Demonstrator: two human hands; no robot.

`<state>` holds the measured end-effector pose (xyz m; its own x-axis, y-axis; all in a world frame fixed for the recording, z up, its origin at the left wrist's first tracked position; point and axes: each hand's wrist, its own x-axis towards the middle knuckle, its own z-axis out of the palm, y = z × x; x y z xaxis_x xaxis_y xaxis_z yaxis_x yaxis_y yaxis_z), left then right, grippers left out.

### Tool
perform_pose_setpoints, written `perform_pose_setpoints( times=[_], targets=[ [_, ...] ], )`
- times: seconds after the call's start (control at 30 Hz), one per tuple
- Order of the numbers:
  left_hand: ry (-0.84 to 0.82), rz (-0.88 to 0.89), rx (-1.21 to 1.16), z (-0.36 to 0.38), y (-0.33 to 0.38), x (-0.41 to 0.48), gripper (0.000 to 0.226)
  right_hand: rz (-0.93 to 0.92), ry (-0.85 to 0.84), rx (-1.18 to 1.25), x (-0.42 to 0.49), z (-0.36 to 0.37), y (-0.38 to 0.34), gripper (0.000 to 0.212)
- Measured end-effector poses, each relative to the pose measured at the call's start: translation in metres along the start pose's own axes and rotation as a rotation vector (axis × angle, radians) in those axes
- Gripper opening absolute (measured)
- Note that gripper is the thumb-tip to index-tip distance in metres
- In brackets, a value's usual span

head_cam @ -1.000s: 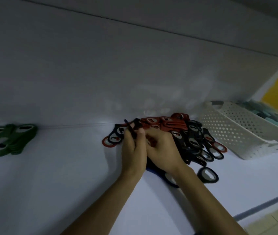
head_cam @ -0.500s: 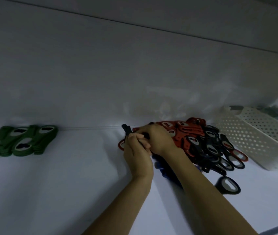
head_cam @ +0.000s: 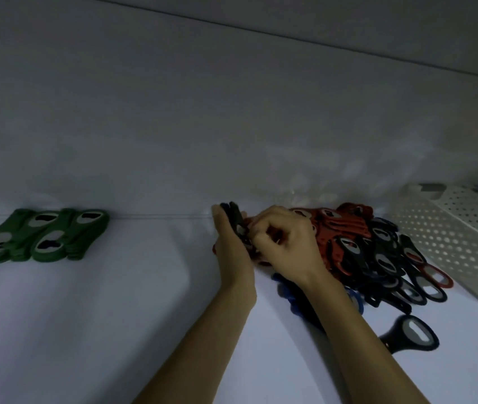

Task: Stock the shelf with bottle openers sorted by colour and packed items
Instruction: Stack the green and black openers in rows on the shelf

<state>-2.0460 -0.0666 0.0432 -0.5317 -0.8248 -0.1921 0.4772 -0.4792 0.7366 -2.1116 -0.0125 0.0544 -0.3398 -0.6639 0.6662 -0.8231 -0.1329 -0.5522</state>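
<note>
Since half a second ago our right hand (head_cam: 287, 249) has slid off the top of our left hand (head_cam: 232, 252) toward four o'clock, and the left fingers have straightened, so the black openers (head_cam: 236, 224) they hold now show past the fingertips. We grip that small stack on edge in the left hand, with the fingers running up its near side and the thumb hidden behind it. The right hand's fingers are curled tight, and their tips pinch the stack's lower part from its three o'clock side. Both hands sit at the nine o'clock edge of the mixed pile (head_cam: 360, 243). In it, red openers lie toward twelve o'clock, black ones spill toward four o'clock, and a blue opener (head_cam: 286, 290) pokes out under our right wrist. A lone black opener (head_cam: 413, 335) lies flat, apart from the pile at its five o'clock. Well away at nine o'clock of our hands, the green openers (head_cam: 39, 240) lie in overlapping rows against the back wall (head_cam: 232, 126). At three o'clock of the pile, just beside it, a white perforated basket (head_cam: 450, 237) stands on the same white shelf (head_cam: 86, 330).
</note>
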Motion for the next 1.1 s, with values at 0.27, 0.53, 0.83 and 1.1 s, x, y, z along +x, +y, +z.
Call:
perform_pose_setpoints(
  times=[0.27, 0.53, 0.83, 1.1],
  targets=[
    [-0.03, 0.1, 0.284, -0.014, 0.014, 0.007, 0.033, 0.111, 0.032, -0.178, -0.003, 0.019, 0.0, 0.016],
    [-0.012, 0.351, 0.448, -0.057, 0.029, 0.016, 0.033, 0.129, -0.336, -0.514, -0.007, 0.021, 0.011, 0.033],
    [-0.088, 0.416, 0.474, -0.05, 0.023, 0.008, 0.046, 0.014, -0.424, -0.604, -0.009, 0.014, 0.007, 0.017],
    [-0.04, 0.298, 0.399, -0.054, 0.021, 0.019, 0.02, 0.139, 0.207, -0.288, -0.012, 0.007, 0.0, 0.018]
  ],
)
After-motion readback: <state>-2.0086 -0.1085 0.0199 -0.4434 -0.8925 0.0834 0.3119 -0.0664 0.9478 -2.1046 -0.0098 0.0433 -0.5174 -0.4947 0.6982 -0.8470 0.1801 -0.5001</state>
